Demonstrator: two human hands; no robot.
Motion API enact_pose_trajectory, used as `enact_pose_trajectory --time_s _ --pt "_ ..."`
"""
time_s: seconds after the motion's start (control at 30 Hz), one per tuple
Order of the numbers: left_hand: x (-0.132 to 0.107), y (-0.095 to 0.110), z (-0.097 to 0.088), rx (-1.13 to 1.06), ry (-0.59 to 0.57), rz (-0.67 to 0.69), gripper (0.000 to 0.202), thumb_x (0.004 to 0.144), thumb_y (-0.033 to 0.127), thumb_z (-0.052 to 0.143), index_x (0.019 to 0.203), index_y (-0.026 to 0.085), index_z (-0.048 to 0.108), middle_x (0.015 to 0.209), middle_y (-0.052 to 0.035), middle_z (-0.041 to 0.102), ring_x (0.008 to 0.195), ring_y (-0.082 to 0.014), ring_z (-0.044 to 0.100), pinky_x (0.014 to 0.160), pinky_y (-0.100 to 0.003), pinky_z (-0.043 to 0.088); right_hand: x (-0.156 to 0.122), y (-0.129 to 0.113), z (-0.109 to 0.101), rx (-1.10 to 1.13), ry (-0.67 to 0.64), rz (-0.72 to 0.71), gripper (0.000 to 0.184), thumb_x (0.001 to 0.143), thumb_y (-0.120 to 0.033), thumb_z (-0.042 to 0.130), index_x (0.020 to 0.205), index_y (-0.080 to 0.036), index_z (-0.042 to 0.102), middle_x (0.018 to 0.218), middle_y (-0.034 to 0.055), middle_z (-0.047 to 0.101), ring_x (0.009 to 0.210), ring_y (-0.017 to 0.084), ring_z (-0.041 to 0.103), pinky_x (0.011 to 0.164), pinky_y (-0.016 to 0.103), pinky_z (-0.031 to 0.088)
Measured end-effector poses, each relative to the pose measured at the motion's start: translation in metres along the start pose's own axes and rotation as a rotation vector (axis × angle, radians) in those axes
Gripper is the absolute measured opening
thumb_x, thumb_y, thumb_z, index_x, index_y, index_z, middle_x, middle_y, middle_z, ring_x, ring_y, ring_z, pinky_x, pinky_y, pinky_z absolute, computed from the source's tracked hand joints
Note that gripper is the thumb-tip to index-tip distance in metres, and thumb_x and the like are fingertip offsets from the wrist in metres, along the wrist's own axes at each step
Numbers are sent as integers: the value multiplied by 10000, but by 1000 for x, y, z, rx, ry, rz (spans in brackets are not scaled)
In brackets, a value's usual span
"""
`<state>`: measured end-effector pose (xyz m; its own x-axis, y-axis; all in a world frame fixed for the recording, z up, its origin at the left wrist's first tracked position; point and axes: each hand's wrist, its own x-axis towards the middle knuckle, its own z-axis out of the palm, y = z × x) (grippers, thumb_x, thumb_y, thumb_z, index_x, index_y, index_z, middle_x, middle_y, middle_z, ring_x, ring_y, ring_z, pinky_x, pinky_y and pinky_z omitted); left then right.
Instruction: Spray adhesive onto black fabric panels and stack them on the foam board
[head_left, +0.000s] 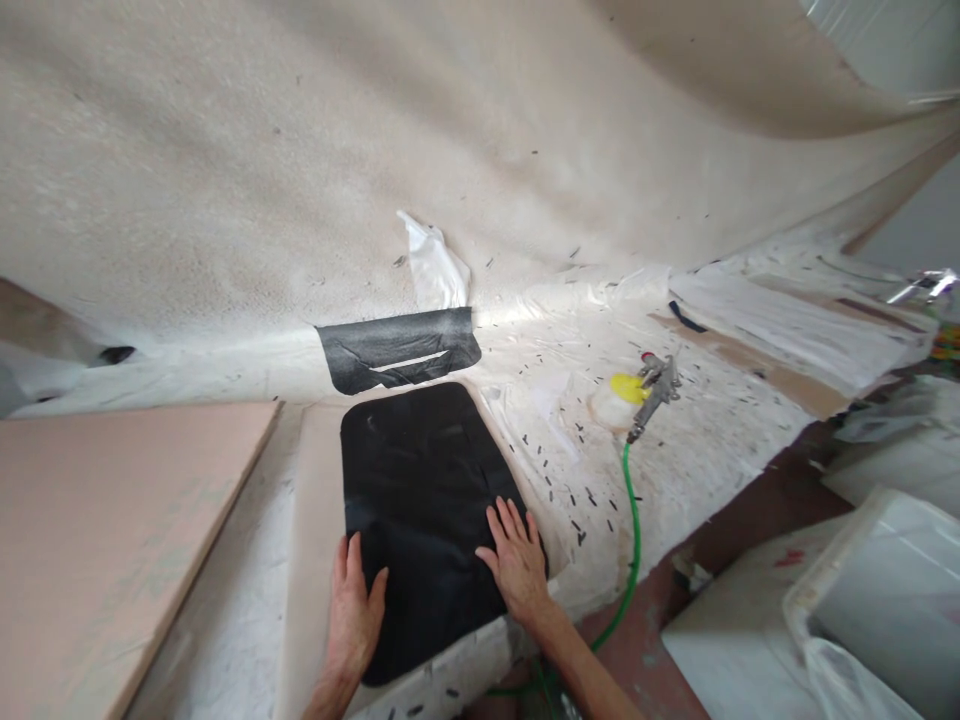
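A black fabric-covered panel (420,500) lies flat on a pale board on the work table. My left hand (354,610) rests flat on its near left corner, fingers stretched out. Pressing on the near right edge of the panel, my right hand (516,560) lies with its fingers spread. Neither hand holds anything. Behind the panel a smaller black piece (397,348) with a pale slit sits against the back wall covering.
A spray gun (651,388) with a yellow-capped cup lies on the plastic-covered table (697,440) to the right, its green hose (632,530) running down off the edge. A pinkish board (112,530) lies at left. White containers (877,600) stand at lower right.
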<state>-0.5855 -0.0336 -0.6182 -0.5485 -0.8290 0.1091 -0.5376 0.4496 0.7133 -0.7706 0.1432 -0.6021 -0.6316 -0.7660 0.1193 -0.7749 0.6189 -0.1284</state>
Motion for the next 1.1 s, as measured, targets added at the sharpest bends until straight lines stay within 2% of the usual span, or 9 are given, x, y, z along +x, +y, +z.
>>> enact_pose_trajectory --time_s 0.13,0.3,0.4,0.5,0.63,0.8,0.97,1.1 --pt "4 3 2 1 40 -36 537 846 371 345 1299 84 307 1365 -163 291 1276 -275 287 1081 -430 276 6 6 4 20 -17 7 553 859 -459 504 1339 -218 372 1427 37 291 1313 218 238 1079 473 198" --pt "9 8 0 -13 35 -113 572 824 376 347 1305 73 286 1316 -164 381 1251 -251 342 1085 -402 271 7 10 -1 30 -37 4 582 845 -477 518 1339 -206 372 1426 49 284 1307 223 252 1074 481 203" --pt "9 13 0 -9 65 -143 585 835 394 343 1315 66 276 1349 -174 343 1277 -258 304 1092 -410 254 7 16 -8 26 -42 -34 613 838 -449 546 1360 -208 334 1437 41 257 1316 210 232 1082 466 202" --pt "6 18 5 21 96 -129 593 846 454 356 1319 103 291 1385 -157 299 1286 -269 289 1084 -431 268 11 25 -12 9 -31 -39 666 835 -435 554 1381 -162 287 1452 88 196 1326 230 201 1075 475 207" --pt "-1 16 16 91 84 -118 543 859 459 342 1293 134 343 1402 -136 277 1278 -272 308 1070 -442 297 19 35 -3 -10 -39 -25 664 816 -411 586 1346 -88 352 1421 180 235 1296 291 267 1035 512 256" --pt "-4 8 25 169 94 -89 519 872 440 324 1266 110 389 1414 -145 255 1295 -273 276 1068 -431 301 17 39 5 -22 -44 -39 627 834 -407 557 1333 -74 375 1412 179 256 1282 298 295 1030 512 266" --pt "-3 11 22 220 108 -89 528 880 447 321 1279 108 392 1422 -141 255 1295 -259 284 1060 -410 315 24 37 -12 -40 -30 -104 648 839 -452 531 1353 -102 349 1433 155 215 1305 287 250 1041 505 253" --pt "-1 19 18 400 156 53 551 885 448 338 1304 95 392 1452 -147 203 1334 -267 179 1084 -448 247 47 35 -21 -78 31 -181 630 870 -419 487 1375 -94 298 1449 142 175 1321 273 210 1056 496 236"
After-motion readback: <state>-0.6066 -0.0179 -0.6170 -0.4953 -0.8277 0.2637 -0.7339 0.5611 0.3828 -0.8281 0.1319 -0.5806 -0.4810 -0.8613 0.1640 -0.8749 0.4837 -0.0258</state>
